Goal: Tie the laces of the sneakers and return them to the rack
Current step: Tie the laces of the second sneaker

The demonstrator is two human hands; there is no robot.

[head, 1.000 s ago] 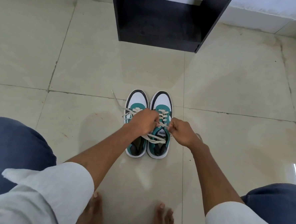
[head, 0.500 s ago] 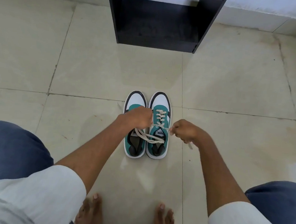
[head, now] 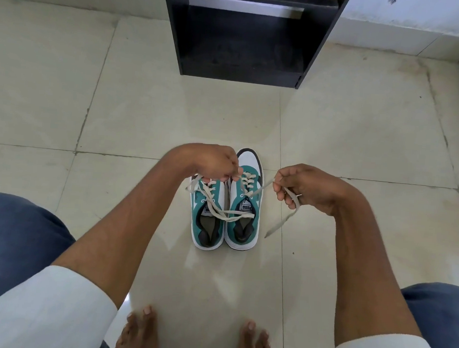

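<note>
Two teal-and-white sneakers sit side by side on the tiled floor (head: 66, 96), toes toward the black rack (head: 247, 40), which stands well apart from them: left sneaker (head: 206, 223), right sneaker (head: 243, 217). My left hand (head: 210, 163) is closed over the left sneaker's toe, pinching a cream lace end at the right sneaker's eyelets; my right hand (head: 302, 187) is off to the right, fingers pinched on the other lace end (head: 261, 189), pulled taut, its loose tail hanging toward the floor. The left sneaker's laces (head: 220, 213) lie slack, one draped across the right sneaker's opening.
</note>
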